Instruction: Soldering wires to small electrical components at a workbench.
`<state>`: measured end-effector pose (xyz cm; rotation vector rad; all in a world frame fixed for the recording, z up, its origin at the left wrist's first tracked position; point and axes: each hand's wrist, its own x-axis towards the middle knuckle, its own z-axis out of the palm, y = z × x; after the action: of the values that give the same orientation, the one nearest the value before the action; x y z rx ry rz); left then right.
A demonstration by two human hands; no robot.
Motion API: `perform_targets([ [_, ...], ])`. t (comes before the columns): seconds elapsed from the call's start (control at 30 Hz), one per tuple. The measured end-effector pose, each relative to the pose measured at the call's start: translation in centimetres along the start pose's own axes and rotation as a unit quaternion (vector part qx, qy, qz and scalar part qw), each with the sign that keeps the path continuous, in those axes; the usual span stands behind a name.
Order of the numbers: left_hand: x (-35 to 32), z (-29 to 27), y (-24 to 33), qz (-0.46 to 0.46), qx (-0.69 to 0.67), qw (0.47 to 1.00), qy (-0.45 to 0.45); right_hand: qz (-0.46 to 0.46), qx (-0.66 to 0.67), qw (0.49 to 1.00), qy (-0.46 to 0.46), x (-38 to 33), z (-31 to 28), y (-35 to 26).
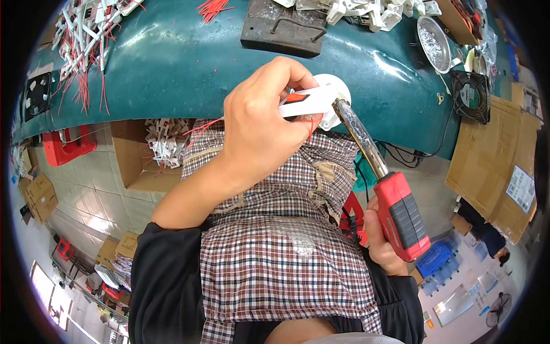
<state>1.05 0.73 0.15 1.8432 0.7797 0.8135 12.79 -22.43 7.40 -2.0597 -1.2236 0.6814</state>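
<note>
My left hand (255, 117) is closed around a white plastic part (306, 103) with a red-and-black insert and thin red wires (207, 125). The part has a round white end that sticks out past my fingers, just over the table's near edge. In my right hand (379, 241) is a soldering iron (402, 215) with a red and black handle and a long, stained metal barrel. Its tip points up and left and meets the white part near the round end; whether it presses on the plastic is too small to tell.
On the green-covered table (172, 74) lie a dark metal block (275, 37) with a handle, red wires (213, 8), wired white parts (86, 34), white plastic pieces (375, 14), a metal dish (433, 43) and a small fan (472, 94). A cardboard box (134, 157) sits below.
</note>
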Motion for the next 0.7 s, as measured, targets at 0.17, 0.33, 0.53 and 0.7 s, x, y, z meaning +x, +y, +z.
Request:
perform_targets([
  [0.17, -0.1, -0.2, -0.1, -0.004, 0.000, 1.000, 0.001, 0.022, -0.013, 1.000, -0.006, -0.2, -0.6, -0.6],
  [0.33, 0.0, -0.2, 0.1, -0.004, 0.002, 1.000, -0.005, 0.061, 0.001, 0.998, -0.017, -0.6, -0.8, -0.4],
  [0.53, -0.1, -0.1, 0.0, -0.002, 0.004, 1.000, -0.001, 0.072, 0.030, 0.997, -0.012, -0.6, -0.2, -0.2],
  [0.7, 0.0, -0.1, 0.1, 0.000, 0.015, 1.000, -0.002, 0.001, 0.007, 1.000, 0.010, 0.1, 0.1, -0.2],
])
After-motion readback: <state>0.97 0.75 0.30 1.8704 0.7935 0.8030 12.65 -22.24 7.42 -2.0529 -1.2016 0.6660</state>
